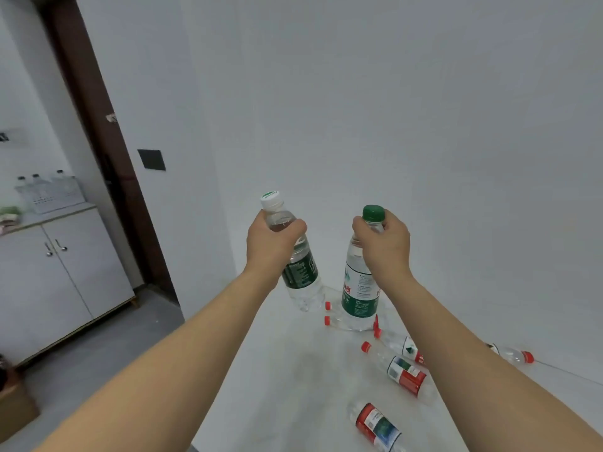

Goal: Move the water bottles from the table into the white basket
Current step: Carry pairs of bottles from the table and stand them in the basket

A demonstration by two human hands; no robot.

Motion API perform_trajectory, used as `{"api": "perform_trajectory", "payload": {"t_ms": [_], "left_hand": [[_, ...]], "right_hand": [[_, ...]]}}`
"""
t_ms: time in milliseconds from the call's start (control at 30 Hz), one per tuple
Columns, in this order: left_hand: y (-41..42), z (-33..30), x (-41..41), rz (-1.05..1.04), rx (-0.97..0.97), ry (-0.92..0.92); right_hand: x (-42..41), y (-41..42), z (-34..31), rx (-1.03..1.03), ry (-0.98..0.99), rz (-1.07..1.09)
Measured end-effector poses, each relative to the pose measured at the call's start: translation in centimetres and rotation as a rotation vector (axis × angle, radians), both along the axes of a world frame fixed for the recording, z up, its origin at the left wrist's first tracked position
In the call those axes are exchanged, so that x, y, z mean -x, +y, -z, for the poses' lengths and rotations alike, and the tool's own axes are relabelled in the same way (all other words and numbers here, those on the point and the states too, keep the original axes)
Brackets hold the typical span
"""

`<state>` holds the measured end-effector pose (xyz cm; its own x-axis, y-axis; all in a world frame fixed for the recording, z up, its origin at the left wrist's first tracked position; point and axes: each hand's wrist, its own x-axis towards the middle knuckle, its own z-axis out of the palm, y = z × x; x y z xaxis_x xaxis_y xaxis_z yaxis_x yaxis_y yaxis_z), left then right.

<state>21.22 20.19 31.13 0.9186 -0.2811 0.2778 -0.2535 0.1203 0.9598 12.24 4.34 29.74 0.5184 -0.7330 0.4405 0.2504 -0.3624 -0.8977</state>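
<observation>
While both hands are already loaded, the relation that matters is where the white basket (pixel 54 195) sits: far off to the left, on top of a white cabinet (pixel 62 269) across a strip of grey floor, with a few bottles already standing in it. The left hand (pixel 272 241) grips the neck of a white-capped bottle (pixel 295 256) with a dark green label, its long axis tilted, cap up and leaning left, base hanging clear of the surface. The right hand (pixel 385 244) pinches a green-capped bottle (pixel 359 285) just under the cap; that one hangs close to upright, and whether its base touches the white table (pixel 293 370) I cannot tell. The left hand is the nearer to the basket, so I judge the carry calls for a turn and a walk leftward, left bottle going in first. Several red-capped bottles (pixel 404 375) lie on their sides on the table near the right forearm, another lies beyond it. Plain white walls close the room, with a dark brown door frame (pixel 98 125) on the left
</observation>
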Motion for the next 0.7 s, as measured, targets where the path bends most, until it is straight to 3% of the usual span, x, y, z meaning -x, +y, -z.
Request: {"api": "perform_trajectory", "payload": {"t_ms": [300, 700], "left_hand": [[15.5, -4.4, -7.0, -0.193, 0.054, -0.075], [24.8, -6.8, -21.8, -0.342, 0.042, -0.137]], "right_hand": [[-9.7, 14.5, -4.4, 0.021, -0.07, -0.176], [-26.6, 21.9, -5.9, -0.019, -0.124, -0.345]]}}
